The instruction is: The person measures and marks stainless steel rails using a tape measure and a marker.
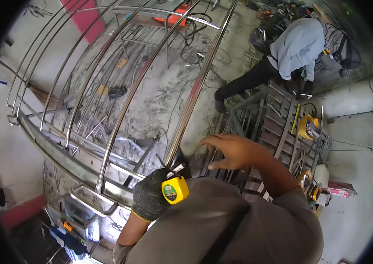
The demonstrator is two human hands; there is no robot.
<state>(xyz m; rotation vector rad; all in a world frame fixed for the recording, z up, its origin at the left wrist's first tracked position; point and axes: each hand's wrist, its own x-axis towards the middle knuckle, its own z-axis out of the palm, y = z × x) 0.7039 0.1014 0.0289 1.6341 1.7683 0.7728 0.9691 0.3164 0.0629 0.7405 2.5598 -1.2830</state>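
Note:
My left hand (151,196), in a dark grey work glove with a yellow cuff, is closed at the lower middle beside the metal frame. A yellow tape measure (175,190) is held in it, against the front of my brown shirt. My right hand (230,152) is bare and raised right of the frame's long polished tube (195,94), with thumb and fingers apart and nothing between them. Curved shiny metal tubes (127,99) run upward from the frame's flat curved base rail (58,156).
At the upper right a co-worker (298,46) bends over a slatted metal rack (279,119). A yellow power tool (308,127) lies on the rack's right side. Black cables (189,42) lie on the stained floor. A small metal table (151,16) stands at the top.

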